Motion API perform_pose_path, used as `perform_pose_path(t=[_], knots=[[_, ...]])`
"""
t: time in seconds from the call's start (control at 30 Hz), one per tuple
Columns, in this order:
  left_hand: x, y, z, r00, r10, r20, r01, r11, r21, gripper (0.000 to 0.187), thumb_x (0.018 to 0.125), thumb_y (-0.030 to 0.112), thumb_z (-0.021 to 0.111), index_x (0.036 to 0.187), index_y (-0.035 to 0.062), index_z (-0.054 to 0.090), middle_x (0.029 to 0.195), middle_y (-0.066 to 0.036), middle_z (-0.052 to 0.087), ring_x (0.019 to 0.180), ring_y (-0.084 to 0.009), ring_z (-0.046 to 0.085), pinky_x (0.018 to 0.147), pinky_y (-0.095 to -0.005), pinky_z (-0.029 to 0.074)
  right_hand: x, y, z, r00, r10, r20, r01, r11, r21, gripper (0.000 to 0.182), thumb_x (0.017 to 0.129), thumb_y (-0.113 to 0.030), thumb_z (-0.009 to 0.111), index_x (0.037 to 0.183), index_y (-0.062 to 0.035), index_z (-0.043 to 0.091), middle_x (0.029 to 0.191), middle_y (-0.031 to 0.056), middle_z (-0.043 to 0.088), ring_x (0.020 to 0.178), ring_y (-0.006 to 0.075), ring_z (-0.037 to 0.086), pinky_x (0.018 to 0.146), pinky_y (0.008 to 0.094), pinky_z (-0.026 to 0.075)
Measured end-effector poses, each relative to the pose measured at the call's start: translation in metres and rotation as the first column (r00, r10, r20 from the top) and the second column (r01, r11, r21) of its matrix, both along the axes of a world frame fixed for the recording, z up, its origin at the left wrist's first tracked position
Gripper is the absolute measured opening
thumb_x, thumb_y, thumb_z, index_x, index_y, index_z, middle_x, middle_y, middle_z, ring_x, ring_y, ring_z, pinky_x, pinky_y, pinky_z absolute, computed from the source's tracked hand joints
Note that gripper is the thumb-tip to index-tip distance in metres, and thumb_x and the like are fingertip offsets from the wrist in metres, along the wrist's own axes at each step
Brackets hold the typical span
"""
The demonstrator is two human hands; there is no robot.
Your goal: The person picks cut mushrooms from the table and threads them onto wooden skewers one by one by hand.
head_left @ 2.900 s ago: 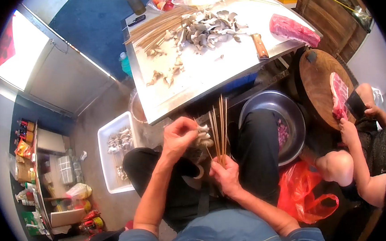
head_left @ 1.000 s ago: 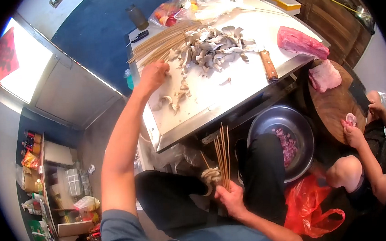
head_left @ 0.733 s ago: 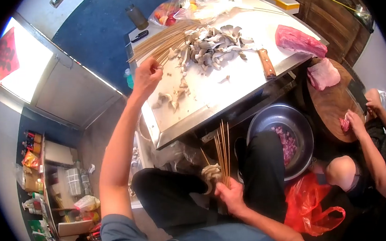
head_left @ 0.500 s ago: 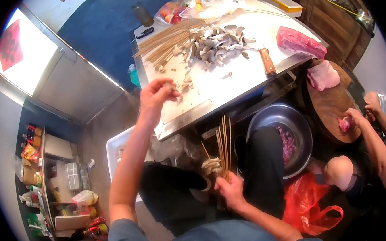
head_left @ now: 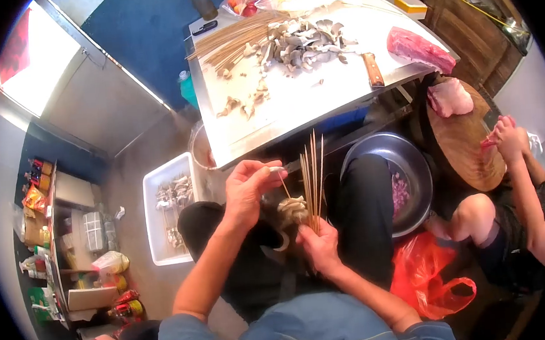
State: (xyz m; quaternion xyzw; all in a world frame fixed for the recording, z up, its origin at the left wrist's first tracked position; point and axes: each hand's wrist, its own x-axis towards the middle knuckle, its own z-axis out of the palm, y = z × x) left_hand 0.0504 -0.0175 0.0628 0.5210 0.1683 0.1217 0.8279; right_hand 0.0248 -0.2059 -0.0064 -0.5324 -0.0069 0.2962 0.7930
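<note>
My left hand [head_left: 247, 191] pinches a small oyster mushroom piece [head_left: 276, 169] at the tip of one bamboo skewer. Lower on that skewer sits a bunch of threaded mushroom pieces [head_left: 292, 210]. My right hand [head_left: 319, 245] is closed around the lower ends of a bundle of bare bamboo skewers [head_left: 313, 176], held upright above my lap; the threaded skewer leans to the left beside them. On the white table ahead lie a pile of oyster mushrooms [head_left: 308, 44], some loose mushroom pieces [head_left: 249, 101] and a spread of skewers [head_left: 232, 40].
A white tray [head_left: 152, 219] of mushroom skewers stands on the floor at left. A knife [head_left: 373, 71] and a meat slab [head_left: 420, 49] lie on the table. Right are a metal basin [head_left: 423, 207], a red bag [head_left: 422, 279] and a co-worker's hands [head_left: 507, 141] holding meat over a chopping board [head_left: 466, 144].
My left hand has come from the table's near edge down to the skewer tip with the mushroom piece. The co-worker's hands have lifted the meat off the board. My view has shifted slightly.
</note>
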Motion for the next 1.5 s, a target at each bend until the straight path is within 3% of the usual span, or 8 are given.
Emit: perform_pose_path(t=[0.3, 0.6, 0.67, 0.8, 0.87, 1.13, 1.3, 1.5], knots=[[-0.003, -0.007, -0.005, 0.999, 0.027, 0.024, -0.025, 0.998, -0.054, 0.008, 0.089, 0.006, 0.061, 0.093, 0.0051, 0.054, 0.109, -0.021, 0.064, 0.094, -0.0288, 0.068, 0.080, -0.0361, 0.056, 0.001, 0.000, -0.002, 0.999, 0.028, 0.022, -0.028, 1.000, -0.011, 0.010, 0.092, -0.012, 0.057, 0.094, -0.0027, 0.061, 0.070, -0.0013, 0.059, 0.059, 0.0041, 0.048, 0.054, 0.0197, 0.038], [-0.003, -0.007, -0.007, 1.000, -0.005, -0.001, 0.005, 0.978, 0.210, 0.008, 0.087, 0.005, 0.065, 0.089, 0.0029, 0.058, 0.103, -0.017, 0.067, 0.088, -0.0199, 0.067, 0.078, -0.0304, 0.054, 0.001, 0.004, -0.006, 1.000, 0.001, 0.017, -0.001, 1.000, 0.025, 0.010, 0.090, -0.010, 0.059, 0.099, -0.0052, 0.061, 0.068, -0.0006, 0.058, 0.051, 0.0028, 0.043, 0.046, 0.0173, 0.032], [-0.006, -0.004, -0.009, 0.984, -0.158, -0.080, 0.177, 0.898, 0.403, 0.008, 0.086, 0.006, 0.067, 0.086, 0.0019, 0.060, 0.102, -0.014, 0.068, 0.087, -0.0151, 0.064, 0.078, -0.0276, 0.052, 0.002, 0.004, -0.005, 1.000, -0.014, 0.000, 0.014, 1.000, 0.002, 0.009, 0.090, -0.011, 0.059, 0.097, -0.0056, 0.061, 0.067, -0.0004, 0.058, 0.051, 0.0028, 0.043, 0.046, 0.0172, 0.031], [-0.013, -0.003, -0.002, 0.884, -0.427, -0.192, 0.466, 0.833, 0.297, 0.015, 0.087, 0.007, 0.065, 0.099, -0.0009, 0.064, 0.105, -0.011, 0.068, 0.093, -0.0126, 0.062, 0.083, -0.0272, 0.050, 0.007, 0.002, -0.002, 0.997, -0.048, -0.066, 0.048, 0.999, -0.010, 0.007, 0.089, -0.011, 0.060, 0.095, -0.0061, 0.060, 0.067, -0.0001, 0.058, 0.050, 0.0028, 0.043, 0.046, 0.0173, 0.031], [-0.006, 0.010, 0.010, 0.897, -0.342, -0.280, 0.436, 0.789, 0.433, 0.017, 0.087, 0.007, 0.064, 0.102, -0.0009, 0.065, 0.101, -0.006, 0.068, 0.093, -0.0111, 0.061, 0.084, -0.0261, 0.049, 0.008, 0.003, -0.003, 0.991, -0.077, -0.107, 0.077, 0.997, 0.003, 0.005, 0.089, -0.011, 0.060, 0.093, -0.0064, 0.060, 0.067, 0.0004, 0.059, 0.050, 0.0029, 0.043, 0.045, 0.0174, 0.031], [0.126, 0.137, 0.059, 0.941, 0.281, 0.189, -0.290, 0.383, 0.877, 0.020, 0.083, 0.014, 0.064, 0.097, 0.0000, 0.066, 0.082, -0.009, 0.068, 0.072, -0.0143, 0.064, 0.067, -0.0274, 0.049, 0.009, 0.006, -0.008, 0.999, 0.022, -0.043, -0.026, 0.997, -0.078, 0.007, 0.088, -0.011, 0.059, 0.090, -0.0040, 0.059, 0.066, 0.0010, 0.058, 0.048, 0.0036, 0.042, 0.044, 0.0187, 0.031], [0.207, 0.212, 0.033, 0.932, 0.244, 0.268, -0.247, -0.112, 0.963, 0.036, 0.072, 0.027, 0.067, 0.095, -0.0008, 0.065, 0.083, -0.016, 0.067, 0.077, -0.0291, 0.065, 0.071, -0.0370, 0.049, 0.011, 0.006, -0.006, 0.989, 0.023, -0.144, -0.030, 0.998, -0.051, 0.009, 0.088, -0.012, 0.060, 0.090, -0.0036, 0.059, 0.067, 0.0013, 0.059, 0.050, 0.0036, 0.042, 0.045, 0.0188, 0.032], [0.232, 0.212, 0.038, 0.961, 0.264, -0.084, 0.090, -0.010, 0.996, 0.026, 0.070, 0.026, 0.065, 0.077, 0.0012, 0.067, 0.078, -0.017, 0.066, 0.075, -0.0303, 0.064, 0.069, -0.0379, 0.049, 0.014, 0.008, -0.015, 0.988, 0.031, -0.151, -0.041, 0.997, -0.067, 0.010, 0.088, -0.013, 0.060, 0.090, -0.0036, 0.059, 0.067, 0.0018, 0.060, 0.050, 0.0038, 0.043, 0.045, 0.0190, 0.032]])
